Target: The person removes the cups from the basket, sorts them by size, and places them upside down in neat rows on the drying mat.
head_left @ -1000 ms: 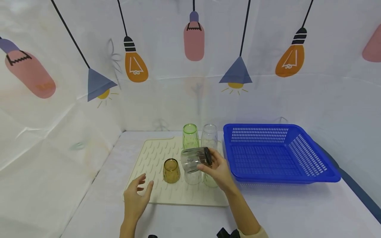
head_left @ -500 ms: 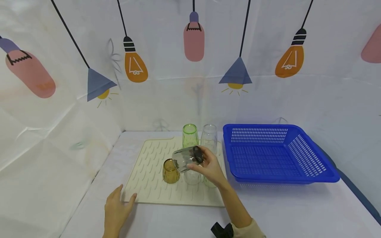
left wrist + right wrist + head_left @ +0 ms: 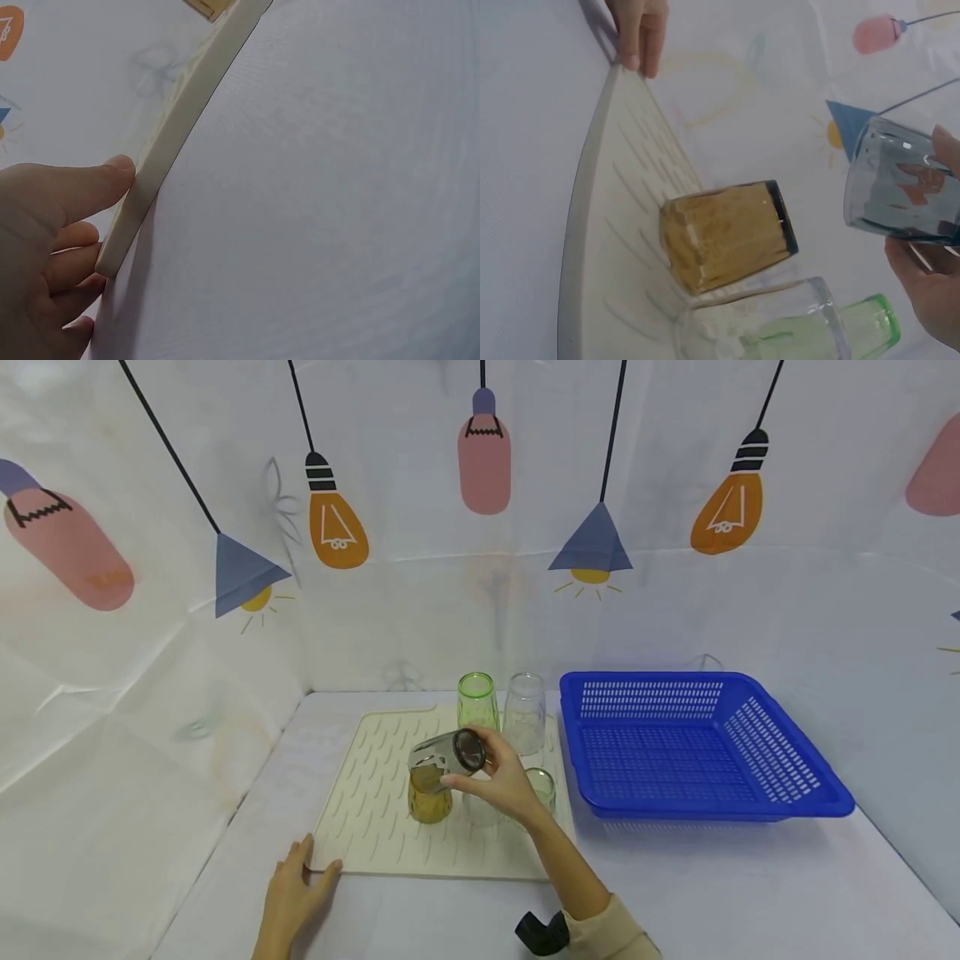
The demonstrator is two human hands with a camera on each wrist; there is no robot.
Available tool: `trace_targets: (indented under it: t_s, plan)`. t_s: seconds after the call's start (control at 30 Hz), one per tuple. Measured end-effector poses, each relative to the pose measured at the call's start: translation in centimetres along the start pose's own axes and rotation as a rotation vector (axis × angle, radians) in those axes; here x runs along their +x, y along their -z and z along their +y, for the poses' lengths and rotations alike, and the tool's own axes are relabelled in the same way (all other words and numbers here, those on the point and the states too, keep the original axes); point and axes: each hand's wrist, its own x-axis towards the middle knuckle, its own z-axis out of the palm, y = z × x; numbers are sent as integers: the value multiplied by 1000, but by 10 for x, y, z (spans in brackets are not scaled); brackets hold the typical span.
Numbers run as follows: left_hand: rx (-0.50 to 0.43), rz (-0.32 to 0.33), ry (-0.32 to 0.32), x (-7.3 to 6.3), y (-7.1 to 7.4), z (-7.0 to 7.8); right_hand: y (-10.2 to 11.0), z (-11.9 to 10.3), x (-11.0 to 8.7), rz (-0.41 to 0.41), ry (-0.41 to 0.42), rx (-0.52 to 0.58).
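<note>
My right hand [image 3: 504, 789] holds a grey tinted glass [image 3: 437, 758] tilted on its side, its thick base toward the right. It hangs above the amber glass [image 3: 430, 807], apart from it in the right wrist view. My left hand [image 3: 287, 893] grips the near left corner of the cream drying mat [image 3: 367, 839], thumb on the front edge and fingers along the left side. On the mat stand a green glass [image 3: 477, 703], a tall clear glass [image 3: 525, 714] and a pale greenish glass [image 3: 542, 783]. Another clear glass [image 3: 757, 330] is mostly hidden behind my right hand in the head view.
A blue perforated basket [image 3: 708, 806] stands right of the mat on the white table [image 3: 675, 893]. A white sheet printed with lamps [image 3: 420, 610] hangs behind and at the left.
My right hand has moved left with the grey glass, from near the tall glasses to above the amber one. My left hand has moved down and left to the mat's corner.
</note>
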Motion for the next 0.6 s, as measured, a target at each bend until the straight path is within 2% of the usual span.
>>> trace_targets:
  t_s: [0.1, 0.23, 0.4, 0.5, 0.6]
  plan:
    - [-22, 37, -35, -1, -3, -5, -6, -11, 0, -15, -1, -37]
    - [-56, 93, -62, -2, -7, -10, -12, -8, 5, -32, 33, -42]
    - [-92, 163, -72, -2, -9, -13, -22, 19, 15, -44, 90, -10]
    - [-103, 199, -81, -1, -10, -14, -28, 34, 22, -37, 107, -39]
    - [-95, 212, -87, 0, -10, -15, -34, 38, 27, -27, 135, -99]
